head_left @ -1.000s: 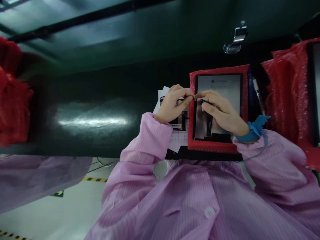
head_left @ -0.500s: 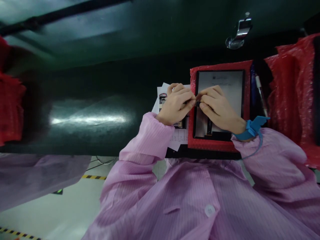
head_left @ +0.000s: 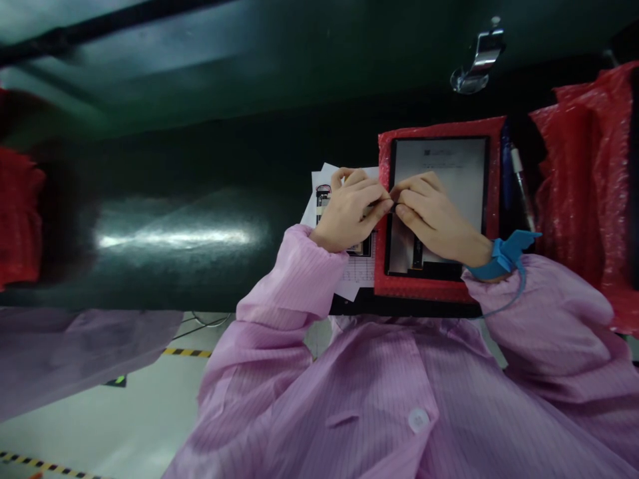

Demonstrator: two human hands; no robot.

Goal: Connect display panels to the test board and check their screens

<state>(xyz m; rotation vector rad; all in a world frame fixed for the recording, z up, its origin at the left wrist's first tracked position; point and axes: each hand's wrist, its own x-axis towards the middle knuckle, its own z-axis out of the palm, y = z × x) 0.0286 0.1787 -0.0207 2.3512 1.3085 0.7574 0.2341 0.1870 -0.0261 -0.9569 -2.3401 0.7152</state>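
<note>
A flat display panel (head_left: pixel 456 189) with a dark border lies on a red bubble-wrap sheet (head_left: pixel 424 287). At its left edge my left hand (head_left: pixel 352 206) and my right hand (head_left: pixel 434 216) meet, fingertips pinched closely together. A small dark piece shows between them, too little of it to name. My right hand rests over the panel, a blue wrist strap (head_left: pixel 502 257) around the wrist. My left hand is above paper sheets (head_left: pixel 352 283) and a circuit board (head_left: pixel 323 197), partly hiding both. A dark strip (head_left: pixel 417 254) runs along the panel's lower part.
Right of the panel lie a pen (head_left: pixel 522 186) and a stack of red bubble-wrap bags (head_left: pixel 574 173). A shiny metal piece (head_left: pixel 482 60) stands farther back. More red wrap (head_left: pixel 20 213) is at the far left, near another person's sleeve (head_left: pixel 84 352) below.
Both hands hold nearly the same pose at the panel's left edge. The fingertips have drawn slightly closer together, and less of the small dark piece shows.
</note>
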